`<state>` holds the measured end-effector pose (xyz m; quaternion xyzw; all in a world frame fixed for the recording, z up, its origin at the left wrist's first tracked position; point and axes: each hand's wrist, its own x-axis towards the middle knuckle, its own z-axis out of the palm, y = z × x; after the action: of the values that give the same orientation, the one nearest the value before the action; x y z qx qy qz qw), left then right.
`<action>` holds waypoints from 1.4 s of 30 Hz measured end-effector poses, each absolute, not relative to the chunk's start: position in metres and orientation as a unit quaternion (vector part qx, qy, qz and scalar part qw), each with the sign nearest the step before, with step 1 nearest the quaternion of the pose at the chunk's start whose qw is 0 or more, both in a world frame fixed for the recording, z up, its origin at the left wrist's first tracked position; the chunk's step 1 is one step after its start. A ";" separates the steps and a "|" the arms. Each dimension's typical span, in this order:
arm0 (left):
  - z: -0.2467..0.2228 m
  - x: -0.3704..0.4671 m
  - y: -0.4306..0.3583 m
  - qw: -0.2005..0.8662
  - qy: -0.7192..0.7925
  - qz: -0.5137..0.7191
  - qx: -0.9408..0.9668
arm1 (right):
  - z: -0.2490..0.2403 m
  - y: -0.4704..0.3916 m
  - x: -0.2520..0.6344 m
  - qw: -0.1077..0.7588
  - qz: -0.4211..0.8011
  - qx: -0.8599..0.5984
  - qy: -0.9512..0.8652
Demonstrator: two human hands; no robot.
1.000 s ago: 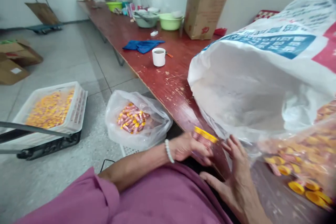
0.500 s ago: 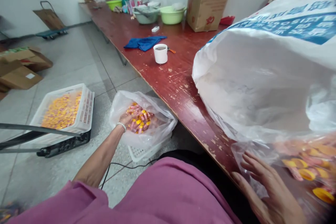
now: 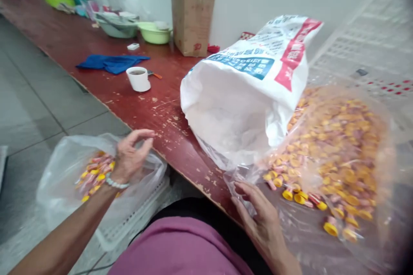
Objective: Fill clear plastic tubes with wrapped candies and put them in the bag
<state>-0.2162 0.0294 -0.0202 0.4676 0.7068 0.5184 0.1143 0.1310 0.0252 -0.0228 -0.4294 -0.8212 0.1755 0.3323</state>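
Observation:
My left hand [image 3: 132, 154], a beaded bracelet at its wrist, hangs over a white plastic-lined basket [image 3: 61, 180] beside the table. Its thumb and fingers are bent but apart, with nothing visible between them. Inside the liner lie small pink pieces with yellow caps [image 3: 97, 174]. At the table's near edge, my right hand [image 3: 254, 206] has its thumb and fingers around the edge of a clear plastic bag [image 3: 237, 180]. Many more of the yellow-capped pieces [image 3: 348, 154] are heaped at the right, under and around clear plastic. A white printed sack [image 3: 226, 116] lies with its mouth towards me.
On the red table [image 3: 161, 111] stand a white cup [image 3: 138, 80], a blue cloth [image 3: 112, 63], a cardboard box [image 3: 196, 21] and a light green basin [image 3: 155, 34]. A white perforated crate [image 3: 371, 47] leans at the far right.
My left hand has risen out of the pieces in the lined basket and moved towards the table. My right hand's fingers have drawn in around the clear plastic. The view has turned right.

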 end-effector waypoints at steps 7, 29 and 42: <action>0.004 -0.092 0.150 0.169 0.557 0.305 0.753 | -0.001 0.107 0.093 0.356 0.173 -0.484 -0.781; -0.010 -0.099 0.239 0.249 0.605 0.296 0.696 | -0.032 0.214 0.075 0.349 0.227 -0.598 -0.685; 0.021 -0.117 0.177 0.591 0.412 0.331 0.610 | -0.003 0.172 0.058 0.436 0.362 -0.428 -0.704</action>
<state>-0.1171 0.1771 0.0208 0.6096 0.4119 0.3311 0.5908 0.0582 0.1719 -0.0029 -0.4275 -0.7040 0.3622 0.4364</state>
